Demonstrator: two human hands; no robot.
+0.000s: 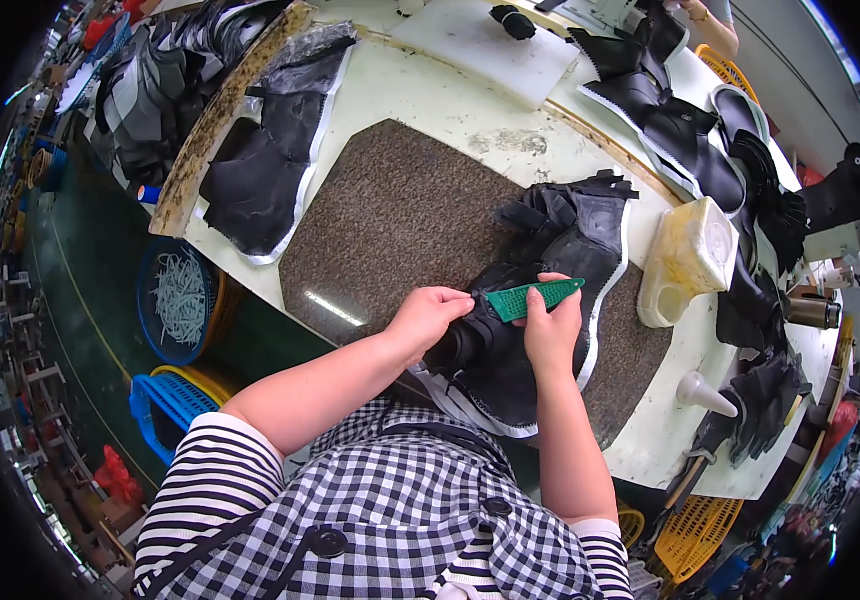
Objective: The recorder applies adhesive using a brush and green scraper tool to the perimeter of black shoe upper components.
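In front of me lies a stack of black leather shoe-upper pieces [505, 385] with white edging, on a dark speckled board [380, 220]. A flat, tapered green plastic piece [550, 294] with rows of small holes sits over the stack. My right hand [553, 328] grips it, thumb on top. At the green piece's left end, my left hand [433, 312] is closed, thumb and finger pinched at a black edge; what exactly it pinches is too small to make out. Black strips [560, 205] lie at the stack's far end.
To the right stand a yellowed plastic container [688, 262], a white cone-shaped nozzle [705, 393] and a brush [690, 475]. More black uppers [270, 165] lie at the left, others [670, 125] at far right. Baskets [175, 300] stand below the left edge. Another person's arm [715, 30] shows far right.
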